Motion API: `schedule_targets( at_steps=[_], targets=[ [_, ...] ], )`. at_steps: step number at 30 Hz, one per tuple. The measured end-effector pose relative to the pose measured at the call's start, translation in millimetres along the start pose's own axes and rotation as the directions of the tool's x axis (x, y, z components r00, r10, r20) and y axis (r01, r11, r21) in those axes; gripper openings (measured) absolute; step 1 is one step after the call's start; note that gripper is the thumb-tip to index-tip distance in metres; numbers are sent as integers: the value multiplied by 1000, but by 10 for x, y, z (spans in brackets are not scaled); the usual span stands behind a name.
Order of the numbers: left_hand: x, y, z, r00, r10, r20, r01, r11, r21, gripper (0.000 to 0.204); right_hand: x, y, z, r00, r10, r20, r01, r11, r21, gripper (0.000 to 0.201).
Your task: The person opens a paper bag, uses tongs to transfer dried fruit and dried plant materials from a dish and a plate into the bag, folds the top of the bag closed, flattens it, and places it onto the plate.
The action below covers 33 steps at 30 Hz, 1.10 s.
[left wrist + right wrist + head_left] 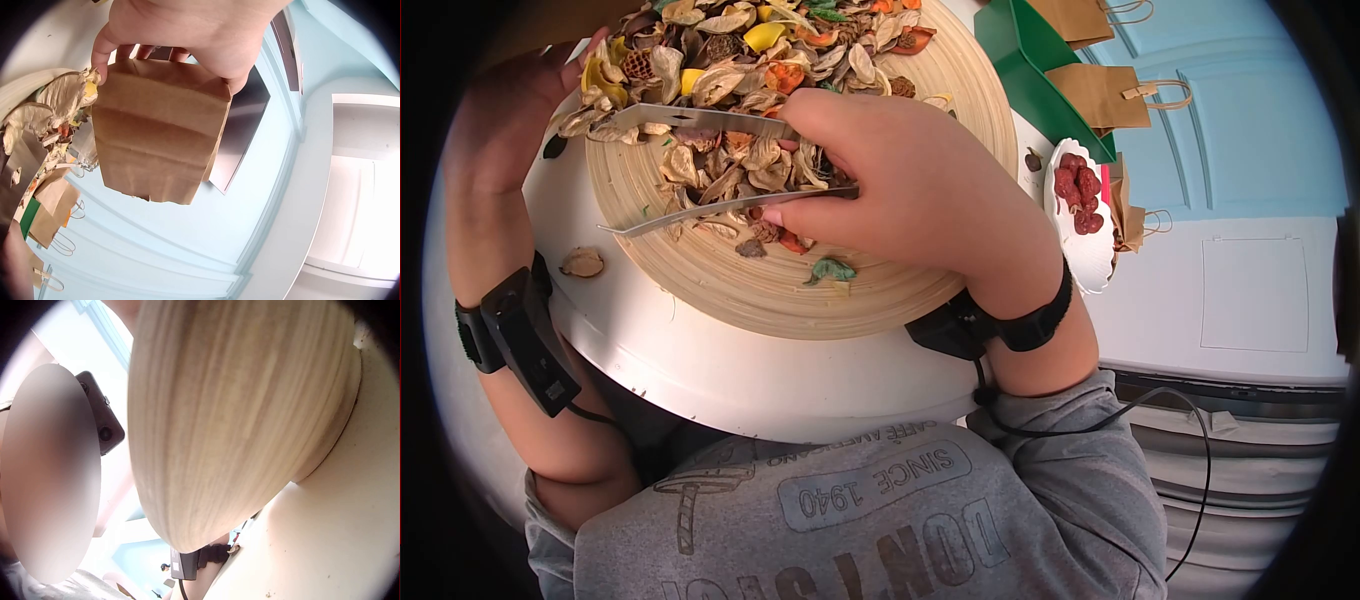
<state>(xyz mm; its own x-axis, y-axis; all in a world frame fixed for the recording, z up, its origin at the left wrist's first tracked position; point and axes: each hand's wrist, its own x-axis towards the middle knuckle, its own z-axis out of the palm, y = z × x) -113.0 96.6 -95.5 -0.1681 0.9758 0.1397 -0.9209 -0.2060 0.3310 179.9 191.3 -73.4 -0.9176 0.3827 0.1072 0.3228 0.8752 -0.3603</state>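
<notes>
Dried petals: heaped on the far and middle part of the plate, cream, orange, yellow and green (720, 80).
White table: round-edged, under everything on the near side (750, 380).
Wooden plate: wide and ringed, standing on the table (730, 290).
Green bin: beyond the plate, to the far right (1040, 80).
Paper bag: brown, beside the far left edge of the heap (150, 131).
Left hand: grasping the paper bag, fingers and thumb around it (187, 28).
Right hand: grasping the tongs above the heap (890, 180).
Metal tongs: arms apart, ends pointing left across the petals (720, 206).
White dish: right of the plate, holding dark red pieces (1090, 262).
Loose petal: on the table, left of the plate (583, 262).
</notes>
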Motion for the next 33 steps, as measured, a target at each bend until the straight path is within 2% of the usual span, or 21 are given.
schedule_targets(
  at_steps=[4, 6, 9, 10, 12, 19, 21, 22, 24, 25, 27, 30, 32, 33],
  targets=[
    [46, 15, -133, 1000, 18, 21, -18, 1000, -5, 77, 0, -2, 5, 1000, 7, -5, -7, 1000, 2, 38],
    [88, 9, -280, 969, 28, 245, -49, 995, 82, 77, 1, 1, 9, 1000, 6, -11, -6, 1000, 5, 38],
    [110, 14, -281, 961, -1, 276, -9, 999, 34, 77, 3, 1, 7, 1000, -1, -13, 2, 1000, 13, 38],
    [92, 2, -235, 961, -1, 276, -9, 999, 33, 77, 2, 0, 5, 1000, -5, -17, 5, 1000, 8, 38],
    [38, -20, -100, 996, 65, 62, -70, 995, 75, 76, 0, 3, 8, 1000, -7, -19, 7, 1000, 3, 38],
    [24, -20, -82, 1000, 21, 7, -21, 1000, -19, 75, -1, 14, 17, 1000, -12, -23, 12, 1000, 7, 38],
    [85, -5, -274, 971, 46, 235, -65, 995, 75, 75, -2, 15, 12, 1000, -12, -24, 12, 1000, 11, 38],
    [70, -9, -235, 971, 46, 235, -65, 995, 75, 75, -1, 18, 10, 1000, -17, -23, 17, 1000, 12, 38],
    [32, -13, -128, 994, 20, 112, -19, 1000, -6, 75, 3, 16, 8, 1000, -22, -23, 22, 1000, 13, 38],
    [42, -15, -151, 993, 20, 113, -19, 1000, -5, 75, 4, 9, 4, 1000, -14, -13, 14, 1000, 9, 38],
    [69, -29, -248, 967, 32, 253, -38, 999, 20, 75, 3, 4, 4, 1000, -7, -8, 7, 1000, 3, 39],
    [85, 1, -312, 956, 27, 292, -56, 994, 90, 70, 4, -4, 4, 1000, 2, -21, -2, 1000, 16, 39],
    [96, 30, -350, 944, 22, 329, -77, 985, 157, 65, 12, -31, -31, 997, 61, 55, -62, 998, 6, 39],
    [102, 45, -366, 937, 19, 349, -90, 978, 190, 62, 15, -29, -33, 997, 58, 49, -58, 998, 4, 39]
  ],
)
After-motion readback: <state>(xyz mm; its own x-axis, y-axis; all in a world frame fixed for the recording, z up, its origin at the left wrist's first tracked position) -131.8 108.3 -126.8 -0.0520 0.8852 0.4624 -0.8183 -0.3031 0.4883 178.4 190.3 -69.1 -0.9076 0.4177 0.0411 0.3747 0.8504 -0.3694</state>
